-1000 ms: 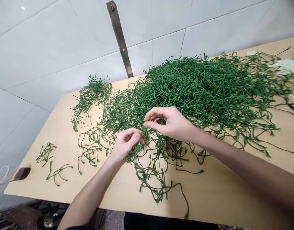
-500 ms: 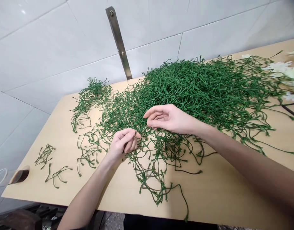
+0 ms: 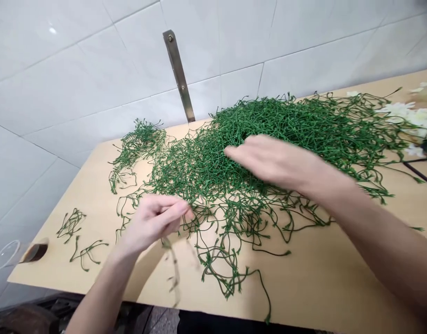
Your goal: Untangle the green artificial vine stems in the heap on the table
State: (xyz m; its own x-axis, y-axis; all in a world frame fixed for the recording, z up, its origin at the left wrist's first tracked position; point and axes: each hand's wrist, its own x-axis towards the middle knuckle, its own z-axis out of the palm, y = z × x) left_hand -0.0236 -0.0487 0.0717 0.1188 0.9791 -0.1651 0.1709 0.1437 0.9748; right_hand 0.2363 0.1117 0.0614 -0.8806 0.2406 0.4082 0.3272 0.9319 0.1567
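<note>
A wide heap of thin green plastic stems (image 3: 283,120) spreads over the wooden table, with looser stems toward the front. My left hand (image 3: 161,218) is closed in a pinch above the table, left of the loose stems. A blurred green stem (image 3: 175,269) dangles below its fingers. My right hand (image 3: 265,155), smeared by motion, hovers over or touches the front of the heap; its fingertips are too blurred to read.
Smaller stem clusters lie on the left of the table (image 3: 339,287). A clear cup with dark liquid (image 3: 37,252) lies at the left edge. White flowers (image 3: 404,111) and a black cable (image 3: 420,172) are at the right. A metal bracket (image 3: 180,79) stands against the tiled wall.
My left hand has moved left and a little down, and a stem now hangs from it. My right hand has moved right, away from the left one, turning palm down. The view has shifted slightly.
</note>
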